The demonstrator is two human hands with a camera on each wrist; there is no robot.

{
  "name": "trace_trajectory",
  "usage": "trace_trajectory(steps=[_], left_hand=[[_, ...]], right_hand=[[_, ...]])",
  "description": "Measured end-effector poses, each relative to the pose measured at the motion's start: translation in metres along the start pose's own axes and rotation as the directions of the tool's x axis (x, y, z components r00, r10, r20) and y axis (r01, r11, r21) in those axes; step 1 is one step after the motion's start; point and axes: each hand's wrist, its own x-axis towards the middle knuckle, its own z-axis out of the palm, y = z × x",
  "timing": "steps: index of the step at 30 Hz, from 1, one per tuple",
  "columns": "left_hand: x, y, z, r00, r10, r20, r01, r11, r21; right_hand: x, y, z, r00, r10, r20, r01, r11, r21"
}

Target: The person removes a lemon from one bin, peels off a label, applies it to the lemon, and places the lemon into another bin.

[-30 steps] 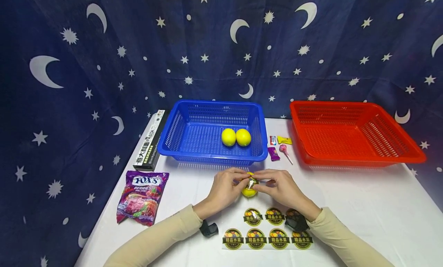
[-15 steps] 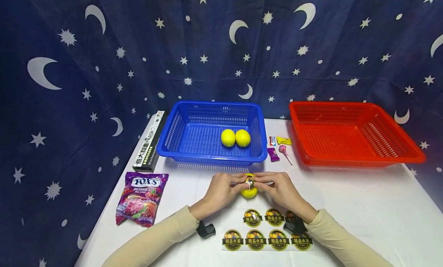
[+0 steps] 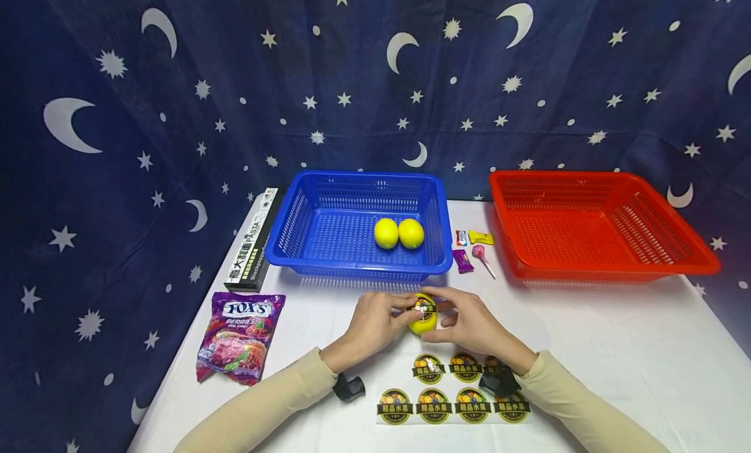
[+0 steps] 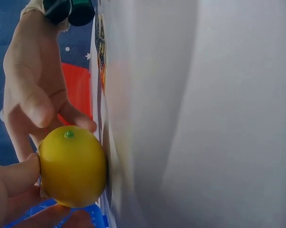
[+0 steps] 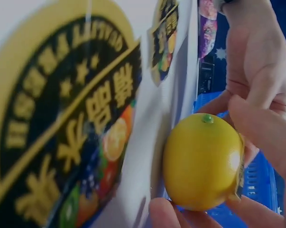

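A yellow lemon [image 3: 424, 326] with a small green tip stands on the white table between both hands. On its upper side lies a round black-and-gold sticker [image 3: 425, 307], whose band end sticks out at the right. My left hand [image 3: 375, 319] holds the lemon from the left, thumb on the sticker. My right hand [image 3: 472, 321] is spread around the lemon's right side, thumb and forefinger wide apart; whether its fingertips touch is unclear. In the right wrist view the lemon [image 5: 202, 164] shows its green tip. Close to me lies a sheet of similar stickers [image 3: 434, 404], partly hidden by the right wrist's black device.
Behind the hands stands a blue basket [image 3: 358, 268] with two lemons [image 3: 399, 234] in it. A red basket [image 3: 610, 270] is at the back right. Wrapped candies [image 3: 463, 261] and a lollipop [image 3: 480, 253] lie between them. A candy bag [image 3: 240, 336] and pasta box [image 3: 252, 244] are left.
My right thumb and fingers have moved away from the sticker and spread apart, uncovering more of it. The left hand keeps its hold on the lemon, which stays in place.
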Motion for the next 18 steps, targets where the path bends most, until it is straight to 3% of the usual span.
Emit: trace_trajectory(steps=[4,9,14,18], left_hand=[[0.0,0.003,0.001,1.0,0.018,-0.015,-0.018,1.0,0.013],[0.004,0.014,0.006,1.0,0.02,0.005,-0.02,1.0,-0.02],[0.018,0.039,0.02,0.995,0.058,0.079,-0.054,0.998,-0.043],[0.04,0.067,0.038,0.984,0.142,0.104,-0.149,0.987,0.062]], right_hand=[[0.002,-0.001,0.001,1.0,0.002,0.018,-0.001,0.995,-0.096],[-0.009,-0.002,-0.022,1.0,0.026,0.012,-0.025,0.997,-0.075],[-0.039,-0.005,-0.097,1.0,0.012,0.007,-0.011,0.997,-0.076],[-0.051,-0.004,-0.17,0.999,-0.002,-0.039,-0.002,0.992,-0.124]])
